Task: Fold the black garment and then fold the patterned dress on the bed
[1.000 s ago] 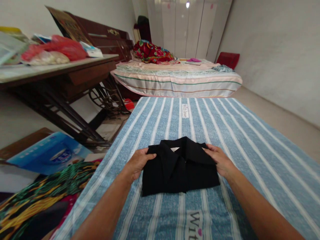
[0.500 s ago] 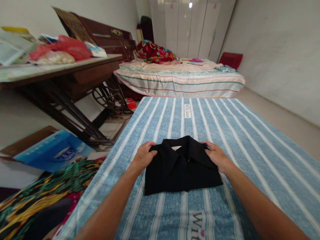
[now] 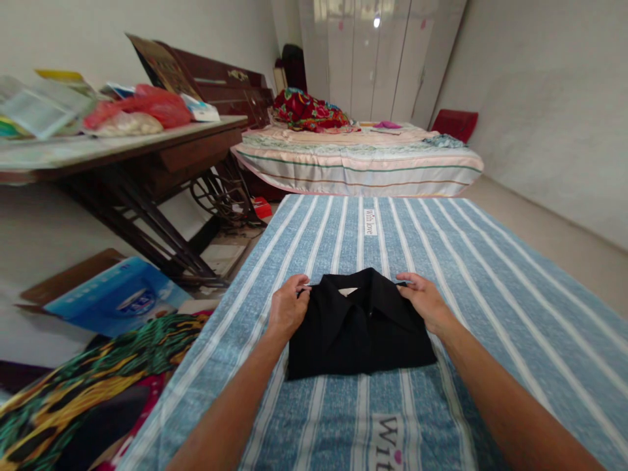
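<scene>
A black collared shirt [image 3: 363, 340], folded into a compact rectangle, lies on a blue and white striped cloth [image 3: 324, 245]. Its collar points away from me, and a pale label shows inside the neck. At the upper left corner of the shirt, my left hand [image 3: 288, 307] pinches the edge between thumb and fingers. My right hand [image 3: 426, 302] grips the upper right corner in the same way, with the index finger stretched along the top. Both forearms reach in from the bottom of the view.
Beyond the striped cloth stands a bed [image 3: 358, 173] with a red floral blanket [image 3: 309, 111]. To the left is a treadle sewing table [image 3: 196, 140] bearing a red plastic bag [image 3: 161, 104]. Below it sit a blue box [image 3: 122, 297] and a patterned fabric pile [image 3: 112, 373].
The view has shifted slightly up and left. Both hands stay on the shirt's upper corners, their fingers a little more raised. The shirt lies almost as before.
</scene>
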{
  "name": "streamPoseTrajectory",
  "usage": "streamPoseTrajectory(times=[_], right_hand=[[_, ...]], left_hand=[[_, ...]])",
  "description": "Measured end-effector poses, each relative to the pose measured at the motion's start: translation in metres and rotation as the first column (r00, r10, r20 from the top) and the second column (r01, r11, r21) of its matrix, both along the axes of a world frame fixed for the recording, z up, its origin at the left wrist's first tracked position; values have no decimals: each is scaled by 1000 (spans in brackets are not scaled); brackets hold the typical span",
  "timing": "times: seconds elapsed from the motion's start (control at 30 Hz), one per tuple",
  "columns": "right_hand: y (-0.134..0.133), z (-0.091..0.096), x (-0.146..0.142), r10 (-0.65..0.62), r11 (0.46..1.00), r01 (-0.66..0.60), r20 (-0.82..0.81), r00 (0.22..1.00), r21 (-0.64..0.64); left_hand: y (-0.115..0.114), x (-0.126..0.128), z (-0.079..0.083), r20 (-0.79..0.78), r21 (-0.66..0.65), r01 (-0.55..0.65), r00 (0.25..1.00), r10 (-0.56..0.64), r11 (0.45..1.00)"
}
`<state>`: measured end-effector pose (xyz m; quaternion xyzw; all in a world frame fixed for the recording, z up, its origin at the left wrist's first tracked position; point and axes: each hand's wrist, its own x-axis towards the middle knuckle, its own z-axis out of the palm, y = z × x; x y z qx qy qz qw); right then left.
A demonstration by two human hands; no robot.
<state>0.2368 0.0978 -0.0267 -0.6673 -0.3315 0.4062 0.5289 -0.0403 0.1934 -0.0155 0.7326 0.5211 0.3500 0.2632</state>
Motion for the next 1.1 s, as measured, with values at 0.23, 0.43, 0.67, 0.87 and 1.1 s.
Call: streamPoseTrajectory(times=[0.23, 0.43, 0.67, 0.87, 1.1], right_hand=[[13, -9, 9, -3, 999, 13, 256, 967, -38], [14, -7, 28, 36, 998, -7, 474, 880, -61], [-17, 40, -8, -86, 918, -273, 818, 569, 287], [-18, 67, -50, 299, 741, -670, 914, 275, -40], [3, 67, -55, 482, 689, -669, 866, 134, -280]], left_hand=[[4, -2, -9, -198, 89, -2, 980, 20, 996], [-2, -8, -1, -295, 255, -53, 947, 129, 966], [-29, -17, 24, -251, 271, -25, 963, 96, 962], [-52, -10, 28, -239, 117, 125, 966, -94, 985], [-58, -12, 12, -195, 54, 109, 976, -96, 993]])
